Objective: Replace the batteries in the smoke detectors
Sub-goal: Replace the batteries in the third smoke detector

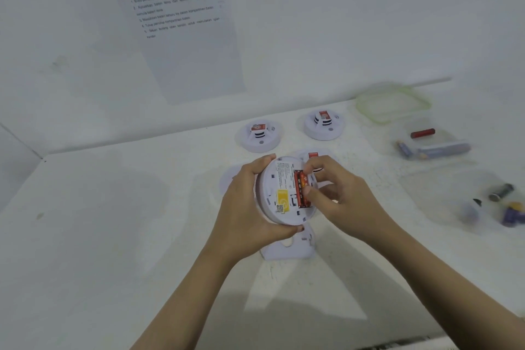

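Note:
My left hand (246, 202) grips a white round smoke detector (279, 190) turned back side up, above the table. Its back shows a yellow label and an open battery bay holding red batteries (300, 189). My right hand (335, 193) has thumb and fingertips pinched on the right-hand red battery in the bay. Two other detectors stand face up behind: one at the left (260, 135), one at the right (324, 125). A third detector (314, 158) is mostly hidden behind my right hand. A white mounting plate (287, 248) lies under my hands.
At the right, a clear tray (443, 139) holds a red battery (422, 133) and blue ones (443, 149). A second clear container (454, 196) holds dark and purple batteries. A green-rimmed lid (393, 104) lies behind. An instruction sheet (176, 8) hangs on the wall.

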Tool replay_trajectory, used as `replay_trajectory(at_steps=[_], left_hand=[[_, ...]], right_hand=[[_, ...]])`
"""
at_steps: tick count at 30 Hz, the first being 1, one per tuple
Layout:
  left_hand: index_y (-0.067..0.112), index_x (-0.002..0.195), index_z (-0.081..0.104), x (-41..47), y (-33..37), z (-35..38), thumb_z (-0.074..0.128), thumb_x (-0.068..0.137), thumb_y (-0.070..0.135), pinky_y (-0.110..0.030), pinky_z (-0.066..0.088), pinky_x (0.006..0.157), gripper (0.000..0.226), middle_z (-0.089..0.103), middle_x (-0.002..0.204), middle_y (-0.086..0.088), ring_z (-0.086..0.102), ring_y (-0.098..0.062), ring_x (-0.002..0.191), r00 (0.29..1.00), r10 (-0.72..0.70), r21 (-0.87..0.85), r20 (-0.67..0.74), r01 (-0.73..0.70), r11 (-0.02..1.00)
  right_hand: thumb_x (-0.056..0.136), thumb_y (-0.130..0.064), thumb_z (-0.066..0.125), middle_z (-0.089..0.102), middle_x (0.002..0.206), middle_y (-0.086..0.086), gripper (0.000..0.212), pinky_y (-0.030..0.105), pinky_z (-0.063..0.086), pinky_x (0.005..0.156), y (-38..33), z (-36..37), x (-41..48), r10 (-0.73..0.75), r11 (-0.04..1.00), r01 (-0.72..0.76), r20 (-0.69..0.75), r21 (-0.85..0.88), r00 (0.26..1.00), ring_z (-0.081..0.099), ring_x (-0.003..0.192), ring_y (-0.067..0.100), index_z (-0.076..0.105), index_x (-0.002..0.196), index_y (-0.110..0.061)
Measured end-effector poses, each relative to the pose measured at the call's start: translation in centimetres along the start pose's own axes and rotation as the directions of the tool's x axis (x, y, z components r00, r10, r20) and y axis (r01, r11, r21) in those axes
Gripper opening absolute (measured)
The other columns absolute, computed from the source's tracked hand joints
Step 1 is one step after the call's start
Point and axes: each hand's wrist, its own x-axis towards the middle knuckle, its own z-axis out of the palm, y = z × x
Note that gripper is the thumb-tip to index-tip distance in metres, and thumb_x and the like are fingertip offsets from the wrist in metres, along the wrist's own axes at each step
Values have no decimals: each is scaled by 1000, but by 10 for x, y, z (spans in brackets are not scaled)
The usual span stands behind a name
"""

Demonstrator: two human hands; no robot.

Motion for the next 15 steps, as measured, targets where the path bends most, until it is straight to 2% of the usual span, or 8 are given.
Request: replay_trajectory(at_steps=[4, 10, 13, 15], left_hand=[[41, 127, 36, 11, 13, 14, 85, 44, 47, -32, 50, 96, 96, 49, 128, 22, 49, 1, 121, 999, 34, 14, 8, -34, 999], [32, 130, 36, 27, 23, 39, 88, 46, 46, -37, 49, 97, 100, 48, 132, 15, 49, -9, 124, 995, 86, 28, 51, -88, 996], [33, 130, 36, 34, 31, 53, 88, 47, 45, -34, 50, 96, 99, 49, 131, 14, 50, -8, 123, 992, 109, 12, 62, -110, 994], [31, 131, 36, 39, 35, 62, 88, 47, 44, -33, 50, 96, 100, 48, 130, 15, 50, -8, 122, 990, 126, 13, 67, -127, 992]], right_hand=[[86, -10, 62, 66, 93, -3, 19, 15, 50, 55, 2, -21, 2, 22, 1000, -22, -19, 13, 1000, 67, 60, 6, 52, 97, -22], [85, -13, 63, 66, 89, -2, 18, 19, 51, 53, 13, -53, 1, 46, 999, -45, -36, 24, 998, 68, 60, 10, 52, 95, -23], [84, -11, 63, 66, 90, 0, 19, 22, 53, 55, 19, -67, 0, 52, 998, -50, -45, 39, 998, 69, 61, 16, 52, 94, -23], [85, -10, 62, 65, 91, 0, 19, 19, 52, 54, 23, -77, -1, 54, 998, -52, -47, 37, 997, 69, 62, 17, 52, 93, -23]])
